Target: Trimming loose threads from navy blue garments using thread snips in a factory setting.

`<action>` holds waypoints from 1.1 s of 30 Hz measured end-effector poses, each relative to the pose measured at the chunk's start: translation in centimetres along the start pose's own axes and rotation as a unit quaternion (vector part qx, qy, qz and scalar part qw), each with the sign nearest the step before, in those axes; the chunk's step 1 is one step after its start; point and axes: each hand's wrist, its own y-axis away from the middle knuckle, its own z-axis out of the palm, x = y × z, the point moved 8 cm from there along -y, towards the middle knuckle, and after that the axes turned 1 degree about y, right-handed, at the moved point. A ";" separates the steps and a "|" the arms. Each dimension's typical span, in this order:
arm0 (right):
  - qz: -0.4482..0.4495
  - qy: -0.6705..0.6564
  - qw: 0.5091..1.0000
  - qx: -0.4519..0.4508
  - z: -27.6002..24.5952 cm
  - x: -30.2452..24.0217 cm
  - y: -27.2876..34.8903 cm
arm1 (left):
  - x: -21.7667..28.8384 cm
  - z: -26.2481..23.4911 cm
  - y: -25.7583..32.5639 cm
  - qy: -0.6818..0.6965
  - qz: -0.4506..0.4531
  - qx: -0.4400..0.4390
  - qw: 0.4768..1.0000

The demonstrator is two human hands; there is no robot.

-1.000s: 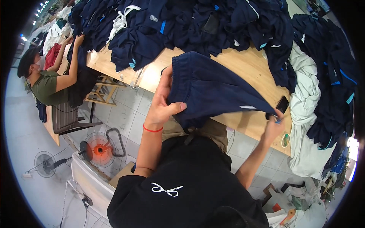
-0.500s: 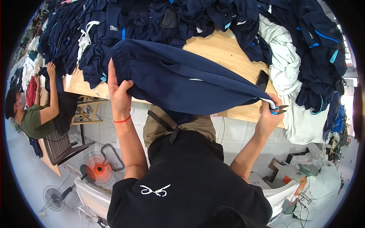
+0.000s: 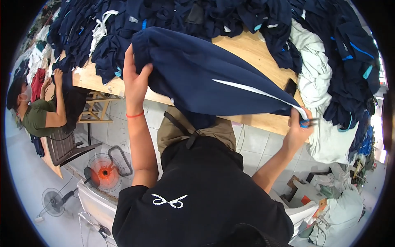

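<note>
Up close, the left hand (image 3: pixel 135 84) is clenched on one end of a navy garment (image 3: pixel 205 80) while the right hand (image 3: pixel 297 131) pinches the other end together with small blue-handled snips (image 3: pixel 307 122), so the cloth hangs stretched between them over the wooden table (image 3: pixel 255 47), its white stripe taut, probably for inspecting. Heaps of navy clothing (image 3: pixel 173 12) crowd the tabletop behind. At the far left, a seated co-worker (image 3: pixel 39 111) handles another piece.

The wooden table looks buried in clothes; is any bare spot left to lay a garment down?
Yes: bare wood on the table shows between the held navy garment and the dark pile behind, plus a strip along the near edge by the right hand. The back and right side are crowded.
</note>
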 end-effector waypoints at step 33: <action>0.304 -0.319 0.851 -0.287 14.4 -0.3 7.8 | -4.0 6.4 9.0 -0.298 0.016 -0.066 0.952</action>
